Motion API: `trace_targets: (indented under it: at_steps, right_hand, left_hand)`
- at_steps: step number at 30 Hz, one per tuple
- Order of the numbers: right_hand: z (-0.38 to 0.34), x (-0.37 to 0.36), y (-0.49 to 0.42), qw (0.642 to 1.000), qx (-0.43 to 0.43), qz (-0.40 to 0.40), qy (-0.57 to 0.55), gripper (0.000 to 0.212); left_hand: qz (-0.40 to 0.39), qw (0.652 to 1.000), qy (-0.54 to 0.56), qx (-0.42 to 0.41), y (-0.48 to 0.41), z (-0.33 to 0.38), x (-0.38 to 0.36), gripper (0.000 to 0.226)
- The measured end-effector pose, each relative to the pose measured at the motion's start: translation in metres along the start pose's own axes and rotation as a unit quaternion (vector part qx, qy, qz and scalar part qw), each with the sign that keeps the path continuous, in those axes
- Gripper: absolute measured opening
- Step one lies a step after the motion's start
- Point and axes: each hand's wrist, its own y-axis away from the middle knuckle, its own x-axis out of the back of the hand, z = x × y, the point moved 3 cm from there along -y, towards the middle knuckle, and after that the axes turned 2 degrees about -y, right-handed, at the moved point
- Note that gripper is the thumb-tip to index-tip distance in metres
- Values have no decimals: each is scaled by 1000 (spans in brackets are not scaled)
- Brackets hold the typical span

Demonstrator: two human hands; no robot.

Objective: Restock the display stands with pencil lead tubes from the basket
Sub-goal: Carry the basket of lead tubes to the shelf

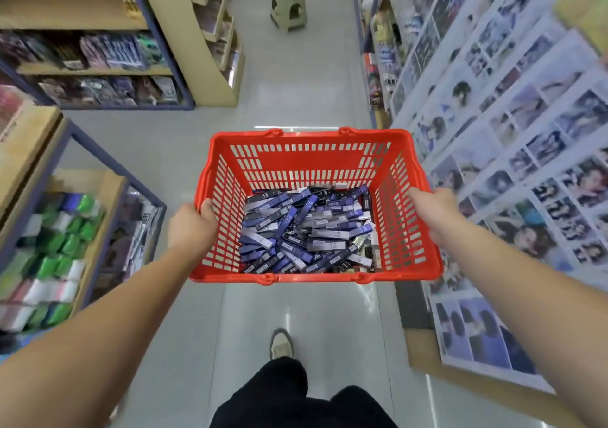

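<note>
On the far left, a low shelf (98, 197) is holding rows of green and white packs (56, 243), and they are looking blurry. Above it, more shelves (98, 72) are carrying dark and purple things that are too blurry to name. Next, the person's left hand (190, 226) is gripping the left rim of a red basket (312, 161). The thumb (207, 207) is hooking over the rim to the inside, and the other fingers are curling under the outside, where they are hiding from view. The basket is hanging in the air over the grey floor (158, 138), between the two bare arms. Inside, at the bottom, a big heap of pencil lead tubes (306, 230) is lying every which way. Most are looking blue or purple, some are grey, and a few black ones are sitting by the right wall. Below the basket, one pale shoe (281, 343) is resting on the floor, and black trousers (296, 394) are showing at the bottom edge. Far down the aisle, a little stool (289, 3) with a red top is standing by itself. Then the right hand (431, 210) is gripping the right rim of the basket, wrapping round it from the outside, and its fingertips are hiding behind the rim. On the far right, a tall wall of shelves is showing many sheets of small photos (526, 131), running close beside the basket's right side.
</note>
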Motion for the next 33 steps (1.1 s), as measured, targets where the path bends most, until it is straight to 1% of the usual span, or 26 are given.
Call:
trace_targets:
  at_steps: [1, 4, 5, 8, 12, 14, 17, 19, 22, 24, 26, 28, 33]
  right_hand:
    - [-16, -8, -12, 1000, -6, 9, -5, 15]
    - [-57, -25, -49, 999, -20, 17, -25, 13]
    - [-68, -29, -61, 999, -22, 18, -24, 12]
    - [-101, -41, -106, 999, -29, 24, -24, 13]
    - [-139, -55, -188, 999, -37, 27, -15, 14]
    - [-159, -62, -231, 1000, -20, 16, 12, 21]
    - [-196, -77, -286, 994, 29, -24, 106, 36]
    - [-228, -90, -318, 985, 64, -50, 155, 35]
    - [-279, -111, -371, 975, 118, -76, 175, 40]
    - [-315, -127, -404, 972, 130, -77, 181, 33]
    - [-353, -146, -434, 974, 131, -79, 169, 28]
    - [-387, -171, -473, 978, 112, -88, 150, 31]
    - [-461, -236, -565, 988, 66, -50, 127, 35]
  left_hand:
    - [-5, 1000, -1, 7, -20, 9, 1, 44]
    - [-30, 999, -16, 14, -78, 38, -3, 57]
    - [-39, 999, -17, 19, -95, 51, -5, 58]
    - [-47, 999, -10, 13, -141, 99, -13, 54]
    - [-49, 999, -3, -7, -211, 158, -33, 51]
    - [-43, 999, -4, -11, -245, 187, -42, 50]
    - [-26, 999, -14, -26, -297, 234, -50, 50]
    - [-18, 999, -16, -30, -333, 264, -52, 49]
    - [-3, 999, -12, -32, -386, 301, -54, 51]
    - [-1, 1000, -2, -18, -425, 324, -54, 51]
    - [9, 1000, 5, -20, -471, 346, -54, 55]
    - [14, 1000, 10, -19, -521, 369, -56, 57]
    - [11, 999, 26, -23, -648, 434, -61, 48]
